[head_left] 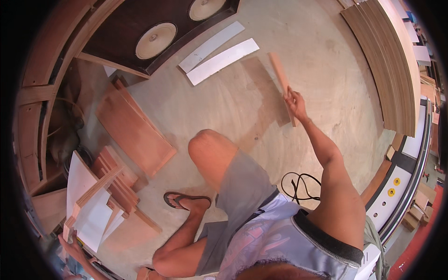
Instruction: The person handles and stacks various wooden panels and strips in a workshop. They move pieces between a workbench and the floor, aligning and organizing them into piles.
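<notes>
My right hand (296, 103) is closed around a narrow, flat wooden board (278, 70), held over the floor with its shadow beside it. At the lower left, my left hand (73, 247) has its fingers around the near end of a long wooden strip (95, 193). That strip stands over a pile of reddish wooden pieces (123, 170) and white panels (86, 226). Part of the left hand's grip is hidden by the strip's end and the dim rim of the picture.
Two white strips (223, 60) lie beside a dark speaker cabinet (121, 35) with round cones. A reddish panel (135, 130) rests on the floor at left. Stacked boards (382, 60) stand at right, near a long metal rail (410, 186). A black cable (298, 184) coils beside me.
</notes>
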Action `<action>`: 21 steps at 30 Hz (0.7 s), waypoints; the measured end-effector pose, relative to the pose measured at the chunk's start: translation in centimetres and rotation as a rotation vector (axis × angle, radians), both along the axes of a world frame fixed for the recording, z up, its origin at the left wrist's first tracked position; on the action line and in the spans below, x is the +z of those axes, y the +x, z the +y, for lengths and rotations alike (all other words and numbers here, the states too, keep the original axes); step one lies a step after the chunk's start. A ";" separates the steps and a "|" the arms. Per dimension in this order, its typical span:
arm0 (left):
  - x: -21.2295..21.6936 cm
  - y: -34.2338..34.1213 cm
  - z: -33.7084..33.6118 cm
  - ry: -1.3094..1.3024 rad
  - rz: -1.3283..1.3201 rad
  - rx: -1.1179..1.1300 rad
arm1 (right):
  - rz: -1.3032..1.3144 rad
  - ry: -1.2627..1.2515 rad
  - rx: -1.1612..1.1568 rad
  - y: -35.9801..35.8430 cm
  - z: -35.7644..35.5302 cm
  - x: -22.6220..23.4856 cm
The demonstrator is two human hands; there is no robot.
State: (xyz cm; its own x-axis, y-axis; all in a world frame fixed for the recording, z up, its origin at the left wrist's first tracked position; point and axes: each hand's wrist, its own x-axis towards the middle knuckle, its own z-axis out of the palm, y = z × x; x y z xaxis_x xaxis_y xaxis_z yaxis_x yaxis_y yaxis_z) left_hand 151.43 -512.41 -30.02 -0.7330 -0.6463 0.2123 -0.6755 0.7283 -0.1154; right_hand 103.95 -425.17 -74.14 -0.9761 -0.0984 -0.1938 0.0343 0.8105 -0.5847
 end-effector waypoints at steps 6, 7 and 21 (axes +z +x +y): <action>0.6 0.1 -0.4 0.040 -0.013 0.116 | 0.061 0.128 -0.146 -6.0 1.7 0.1; 0.7 0.1 -0.3 0.016 -0.029 0.119 | 0.077 0.176 -0.143 -7.7 1.7 0.5; 1.3 1.3 1.1 -0.060 -0.032 0.100 | 0.207 0.584 0.435 -18.9 -18.2 -4.1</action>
State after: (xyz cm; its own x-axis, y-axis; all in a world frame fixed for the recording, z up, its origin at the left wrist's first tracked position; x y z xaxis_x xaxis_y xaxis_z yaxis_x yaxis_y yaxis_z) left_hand 152.70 -511.30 -28.68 -0.6726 -0.7033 0.2302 -0.7397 0.6487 -0.1792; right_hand 85.08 -443.38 -78.24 -0.8948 -0.4205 -0.1497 -0.4231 0.9060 -0.0161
